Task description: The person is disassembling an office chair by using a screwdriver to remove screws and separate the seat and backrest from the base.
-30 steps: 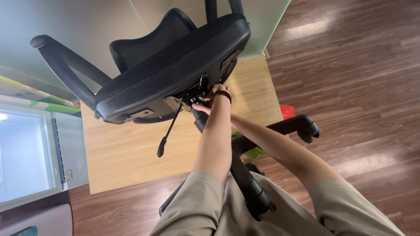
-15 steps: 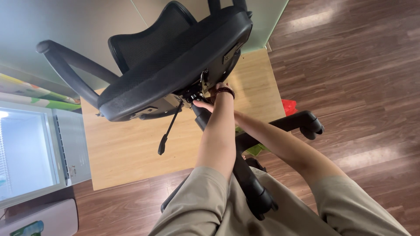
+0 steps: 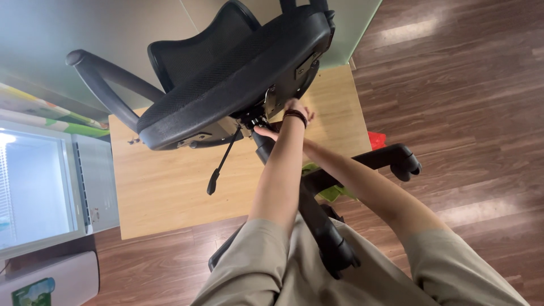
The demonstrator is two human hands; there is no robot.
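A black office chair is tipped over, its seat (image 3: pixel 226 96) raised toward me and its armrest (image 3: pixel 107 76) sticking out left. My left hand (image 3: pixel 297 109), with a dark band on the wrist, reaches up to the metal mechanism (image 3: pixel 272 99) under the seat; its fingers are mostly hidden. My right hand (image 3: pixel 265 134) crosses beneath the left forearm, and its fingers wrap the top of the black centre column (image 3: pixel 266 150). A lever (image 3: pixel 221 164) hangs down from the mechanism. The star base (image 3: pixel 391 158) with castors lies over my lap.
A light wooden board (image 3: pixel 170 187) lies on the dark wood floor (image 3: pixel 464 85) under the chair. A white appliance (image 3: pixel 51 187) with a glass front stands at the left. Something red (image 3: pixel 376 139) and something green (image 3: pixel 334 192) lie beside the base.
The seat has shifted a little up and right in view. Both hands stay at the mechanism under the seat, with the left wrist slightly higher.
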